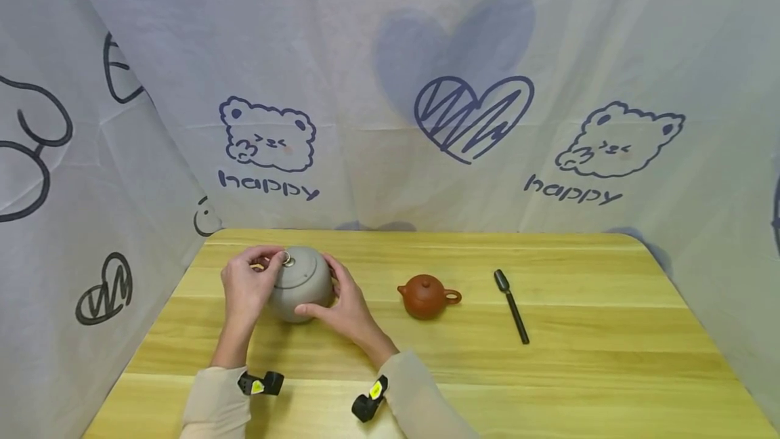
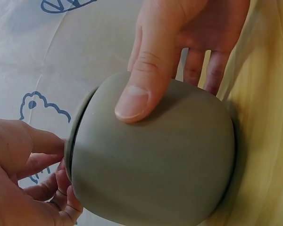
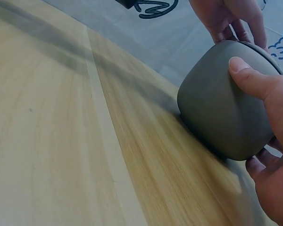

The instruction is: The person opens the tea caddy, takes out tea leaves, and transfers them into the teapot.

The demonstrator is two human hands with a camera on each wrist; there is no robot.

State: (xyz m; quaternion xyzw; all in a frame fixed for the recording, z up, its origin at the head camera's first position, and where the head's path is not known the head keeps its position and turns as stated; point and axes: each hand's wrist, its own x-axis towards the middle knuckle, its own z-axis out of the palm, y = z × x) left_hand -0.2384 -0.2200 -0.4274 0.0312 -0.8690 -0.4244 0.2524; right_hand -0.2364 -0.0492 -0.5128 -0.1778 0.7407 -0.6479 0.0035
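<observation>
A round grey jar [image 1: 286, 305] stands at the left of the wooden table, its grey lid [image 1: 302, 269] on top. The lid carries a small metal ring [image 1: 288, 260]. With thumb and fingers, my left hand [image 1: 246, 283] pinches the lid at this ring; the left wrist view shows a thin dark line between lid and jar body [image 2: 155, 155]. My right hand [image 1: 347, 310] grips the jar's right side, thumb across the near face [image 3: 250, 75] and fingers round the far side. Most of those fingers are hidden behind the jar.
Right of the jar sits a small reddish-brown teapot [image 1: 424, 298], spout toward the jar and handle to the right. Farther right lies a dark, slim scoop [image 1: 512, 307]. A printed curtain [image 1: 365, 154] hangs behind and beside the table [image 1: 579, 330].
</observation>
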